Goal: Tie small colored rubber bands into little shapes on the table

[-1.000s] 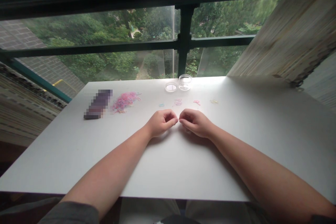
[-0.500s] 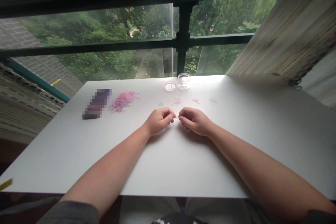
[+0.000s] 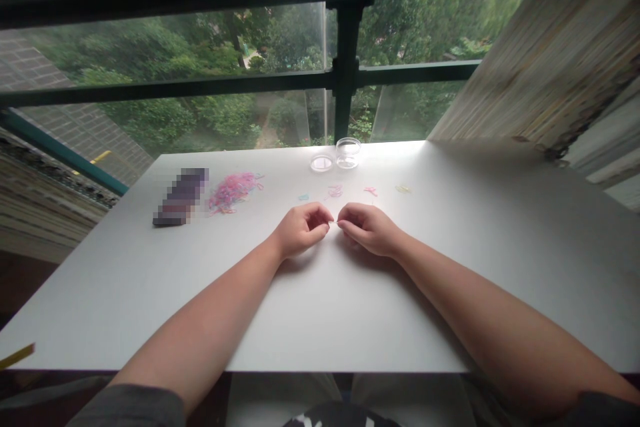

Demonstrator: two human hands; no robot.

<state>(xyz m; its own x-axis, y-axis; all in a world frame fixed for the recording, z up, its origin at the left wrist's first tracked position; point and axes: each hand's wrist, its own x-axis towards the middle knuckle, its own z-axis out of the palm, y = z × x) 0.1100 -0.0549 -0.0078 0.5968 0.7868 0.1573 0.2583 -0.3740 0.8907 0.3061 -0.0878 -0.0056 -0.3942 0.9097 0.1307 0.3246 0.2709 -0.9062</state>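
Over the middle of the white table point(image 3: 280, 320), my left hand point(image 3: 302, 228) and my right hand point(image 3: 367, 228) meet nearly fingertip to fingertip. Both pinch a tiny pale piece point(image 3: 333, 222) that bridges the small gap between them; its shape is too small to make out. Just beyond the hands lie small groups of clips or bands: teal point(image 3: 304, 197), pink point(image 3: 335, 191), red-pink point(image 3: 370, 191) and yellow point(image 3: 403, 188). A larger pile of mixed pink and blue pieces point(image 3: 233, 192) is to the left.
A clear round container point(image 3: 349, 153) and its clear lid point(image 3: 321, 163) stand near the table's far edge. A dark, pixelated object point(image 3: 181, 197) lies at the left. A yellow item point(image 3: 17, 355) is at the near left corner. Behind are the window and a curtain point(image 3: 540, 60).
The camera view has shifted slightly. The fingers of my left hand have opened out a little around the pinch, and more of the pale piece shows between the hands.
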